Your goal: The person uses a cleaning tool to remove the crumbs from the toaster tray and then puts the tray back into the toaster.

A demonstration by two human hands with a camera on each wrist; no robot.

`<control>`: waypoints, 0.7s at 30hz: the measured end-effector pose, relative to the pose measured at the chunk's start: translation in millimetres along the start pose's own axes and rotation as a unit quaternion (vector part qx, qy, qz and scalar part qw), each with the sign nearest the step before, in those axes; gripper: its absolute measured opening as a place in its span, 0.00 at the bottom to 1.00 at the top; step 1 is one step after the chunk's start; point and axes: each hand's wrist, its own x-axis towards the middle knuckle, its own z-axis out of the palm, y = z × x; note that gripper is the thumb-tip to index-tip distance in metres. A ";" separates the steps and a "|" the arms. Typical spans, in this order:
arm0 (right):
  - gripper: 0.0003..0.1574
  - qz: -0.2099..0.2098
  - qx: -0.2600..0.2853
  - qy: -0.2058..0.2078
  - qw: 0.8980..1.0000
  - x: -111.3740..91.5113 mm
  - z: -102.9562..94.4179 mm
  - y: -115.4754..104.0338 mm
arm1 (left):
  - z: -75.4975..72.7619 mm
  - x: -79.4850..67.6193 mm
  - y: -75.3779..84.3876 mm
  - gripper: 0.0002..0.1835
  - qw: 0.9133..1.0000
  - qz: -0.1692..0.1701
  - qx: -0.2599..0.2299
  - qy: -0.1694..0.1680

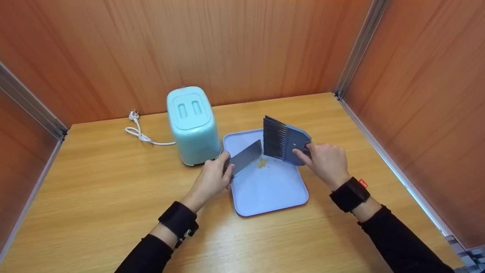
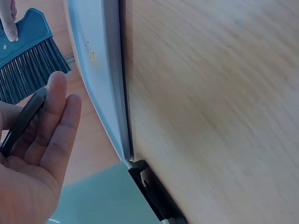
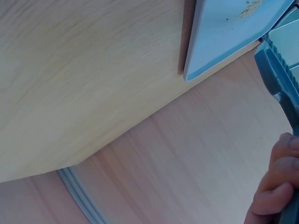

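My left hand [image 1: 212, 176] grips one end of a flat, dark grey rectangular plate [image 1: 247, 156], which tilts above the tray. In the left wrist view its dark edge [image 2: 23, 119] lies between thumb and fingers. My right hand [image 1: 327, 161] holds a blue hand brush [image 1: 297, 144] by its handle, with the black bristles [image 1: 273, 137] upright beside the plate's far end. Below them, yellowish crumbs [image 1: 262, 163] lie on a pale lavender tray [image 1: 269, 193]. The right wrist view shows curled fingers [image 3: 278, 184] around the brush handle; the bristles are mostly hidden there.
A mint-green toaster [image 1: 197, 140] with a lid on top stands left of the tray, close to my left hand. Its white cord and plug [image 1: 138, 131] lie behind it on the wooden table [image 1: 113, 197]. Wood-grain panels [image 1: 235, 49] enclose the back and sides.
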 end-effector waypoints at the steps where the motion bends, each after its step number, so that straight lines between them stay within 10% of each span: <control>1: 0.35 -0.002 -0.001 0.003 1.000 -0.7 1.2 0.5 | 0.4 -0.3 0.7 0.03 1.000 0.009 0.010 0.005; 21: 0.37 0.008 0.026 -0.040 0.999 -7.2 1.2 -5.4 | 2.8 2.7 4.5 0.03 0.999 0.003 0.037 0.006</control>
